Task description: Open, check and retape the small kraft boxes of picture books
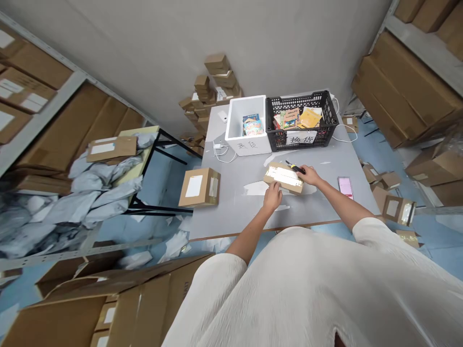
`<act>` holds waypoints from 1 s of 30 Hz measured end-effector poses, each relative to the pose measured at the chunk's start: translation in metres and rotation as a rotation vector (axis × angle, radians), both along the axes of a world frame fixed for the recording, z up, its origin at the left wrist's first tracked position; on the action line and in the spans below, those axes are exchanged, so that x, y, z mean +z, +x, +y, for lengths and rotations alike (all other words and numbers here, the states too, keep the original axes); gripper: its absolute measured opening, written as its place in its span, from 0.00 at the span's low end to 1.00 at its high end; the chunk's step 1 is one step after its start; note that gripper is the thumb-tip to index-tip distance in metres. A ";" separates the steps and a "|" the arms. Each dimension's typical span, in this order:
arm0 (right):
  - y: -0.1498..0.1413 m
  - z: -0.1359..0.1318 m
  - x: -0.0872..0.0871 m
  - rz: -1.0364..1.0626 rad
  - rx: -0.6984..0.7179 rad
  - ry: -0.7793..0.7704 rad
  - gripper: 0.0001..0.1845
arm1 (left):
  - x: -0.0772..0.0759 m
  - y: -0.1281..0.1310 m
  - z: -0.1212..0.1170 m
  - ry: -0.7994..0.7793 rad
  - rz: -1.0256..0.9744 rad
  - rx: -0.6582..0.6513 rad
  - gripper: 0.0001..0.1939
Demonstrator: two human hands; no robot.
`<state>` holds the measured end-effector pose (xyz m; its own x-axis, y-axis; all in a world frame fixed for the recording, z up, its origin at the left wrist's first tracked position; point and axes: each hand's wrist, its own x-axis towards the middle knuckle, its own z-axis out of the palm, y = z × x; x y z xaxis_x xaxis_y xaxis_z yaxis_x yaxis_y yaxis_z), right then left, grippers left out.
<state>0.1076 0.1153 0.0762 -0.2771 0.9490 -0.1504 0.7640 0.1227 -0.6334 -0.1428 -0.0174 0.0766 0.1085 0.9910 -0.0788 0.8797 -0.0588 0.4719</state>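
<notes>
A small cardboard box (289,186) with shiny tape across its top lies on the grey table (231,212). My left hand (273,195) rests on the box's near left edge, its fingers closed against it. A box cutter (295,167), black with yellow, is gripped in my right hand (308,175) just above the right end of the box. Its tip points left over the box's far edge; I cannot tell whether it touches the cardboard. A phone (345,187) with a pink screen lies right of my right forearm.
At the table's back stand a white bin (249,147) and a black crate (269,120) holding books and packets. Another carton (213,185) sits at the left edge. Grey parcels (75,202) cover the left side; a large open carton (155,299) stands near my left. Boxes litter the floor at right.
</notes>
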 end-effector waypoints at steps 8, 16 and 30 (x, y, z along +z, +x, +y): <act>0.031 -0.017 0.003 0.175 -0.170 -0.116 0.18 | -0.007 0.032 0.049 -0.128 -0.233 -0.009 0.34; 0.018 -0.048 -0.005 0.316 -0.259 -0.145 0.18 | 0.006 0.048 0.075 0.002 -0.295 0.035 0.38; 0.002 -0.066 -0.012 0.481 -0.326 -0.298 0.17 | 0.008 0.055 0.059 -0.043 0.010 0.129 0.41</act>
<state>0.1091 0.0491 0.0640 -0.0839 0.9327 -0.3507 0.3549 -0.3009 -0.8852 -0.0882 0.0411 0.0850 -0.0204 0.9924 -0.1217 0.8834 0.0749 0.4627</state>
